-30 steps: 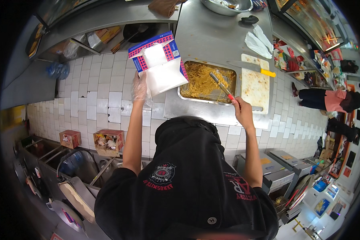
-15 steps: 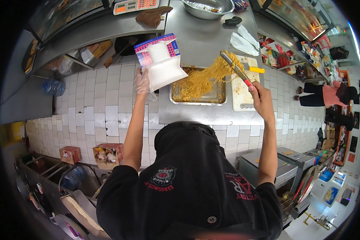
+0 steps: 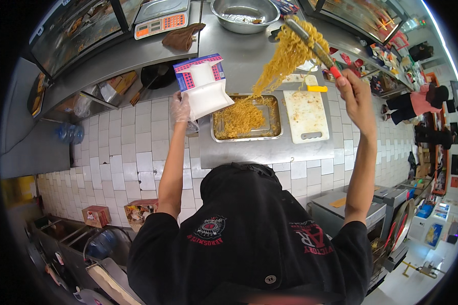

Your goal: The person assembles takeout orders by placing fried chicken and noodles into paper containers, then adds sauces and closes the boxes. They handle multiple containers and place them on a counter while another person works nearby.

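My left hand [image 3: 180,108], in a clear plastic glove, is closed on an opened paper food box [image 3: 206,99], white inside with a blue and pink patterned outside. The box tilts beside the left edge of a metal tray [image 3: 216,133]; no noodles show in it. My bare right hand [image 3: 356,96] grips red-handled tongs [image 3: 318,51], raised high above the table. A large clump of yellow noodles [image 3: 290,51] hangs from the tongs, its strands trailing toward the tray. More noodles [image 3: 241,119] lie in the tray, mostly on its left side.
A white cutting board [image 3: 305,114] lies right of the tray, with a yellow-handled knife [image 3: 317,88] at its far end. Farther back are a steel bowl [image 3: 244,20], a brown cloth [image 3: 182,38] and a scale [image 3: 162,25]. Another person [image 3: 414,101] stands far right.
My right hand has lifted the tongs and noodles higher, away from me and to the right, drawing most strands out of the tray. My left hand still holds the box near the same place.
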Demonstrator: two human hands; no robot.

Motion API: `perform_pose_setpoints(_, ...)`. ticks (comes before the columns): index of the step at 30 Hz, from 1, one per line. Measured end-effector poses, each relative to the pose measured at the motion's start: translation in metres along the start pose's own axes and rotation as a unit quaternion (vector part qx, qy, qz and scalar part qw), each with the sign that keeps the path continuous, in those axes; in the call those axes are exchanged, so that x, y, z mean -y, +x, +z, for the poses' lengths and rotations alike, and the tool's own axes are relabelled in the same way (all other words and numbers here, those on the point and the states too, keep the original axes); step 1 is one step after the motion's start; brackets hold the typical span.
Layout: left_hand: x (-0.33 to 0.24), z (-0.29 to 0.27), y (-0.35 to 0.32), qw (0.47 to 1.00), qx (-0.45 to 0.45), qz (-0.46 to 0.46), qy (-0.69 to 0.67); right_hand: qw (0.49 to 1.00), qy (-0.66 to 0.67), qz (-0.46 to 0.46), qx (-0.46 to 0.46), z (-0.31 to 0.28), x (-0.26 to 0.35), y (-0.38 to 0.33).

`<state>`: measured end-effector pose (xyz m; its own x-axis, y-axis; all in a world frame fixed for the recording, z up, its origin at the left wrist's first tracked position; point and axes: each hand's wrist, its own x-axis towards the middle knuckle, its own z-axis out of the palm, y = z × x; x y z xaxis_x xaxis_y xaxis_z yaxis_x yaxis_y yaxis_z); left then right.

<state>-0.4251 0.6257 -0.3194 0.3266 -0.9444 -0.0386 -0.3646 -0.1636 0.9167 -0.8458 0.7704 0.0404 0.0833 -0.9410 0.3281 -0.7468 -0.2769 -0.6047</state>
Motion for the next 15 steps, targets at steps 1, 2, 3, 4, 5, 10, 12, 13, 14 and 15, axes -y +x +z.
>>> perform_pose_setpoints(1,0.002,0.006,0.001,1.000,0.006,-0.001,-0.006,1.000,-0.009,-0.014,-0.009,-0.006,0.004,0.006)
perform_pose_setpoints(2,0.003,0.013,0.002,1.000,0.010,0.007,-0.008,1.000,-0.005,-0.009,-0.010,-0.011,0.008,0.011)
perform_pose_setpoints(3,0.004,0.020,0.001,1.000,0.020,0.006,-0.012,1.000,0.000,-0.013,-0.012,-0.016,0.012,0.016)
perform_pose_setpoints(4,0.003,0.025,0.000,0.999,0.030,0.005,-0.015,1.000,0.007,-0.015,-0.015,-0.021,0.016,0.021)
perform_pose_setpoints(5,0.001,0.030,-0.001,0.999,0.034,0.003,0.002,1.000,0.014,-0.008,-0.020,-0.025,0.019,0.026)
perform_pose_setpoints(10,-0.026,0.046,-0.024,0.995,0.077,-0.012,0.067,0.998,-0.001,-0.062,-0.022,-0.040,0.039,0.043)
perform_pose_setpoints(12,-0.043,0.051,-0.034,0.994,0.090,-0.019,0.059,0.997,-0.003,-0.072,-0.015,-0.035,0.042,0.045)
perform_pose_setpoints(13,-0.052,0.053,-0.040,0.994,0.099,-0.036,0.021,0.997,0.006,-0.077,-0.013,-0.030,0.042,0.046)
perform_pose_setpoints(14,-0.060,0.056,-0.045,0.993,0.108,-0.053,-0.016,0.998,-0.002,-0.067,-0.005,-0.023,0.039,0.045)
perform_pose_setpoints(15,-0.067,0.056,-0.050,0.989,0.115,-0.071,-0.056,0.997,-0.006,-0.075,0.010,-0.012,0.035,0.045)
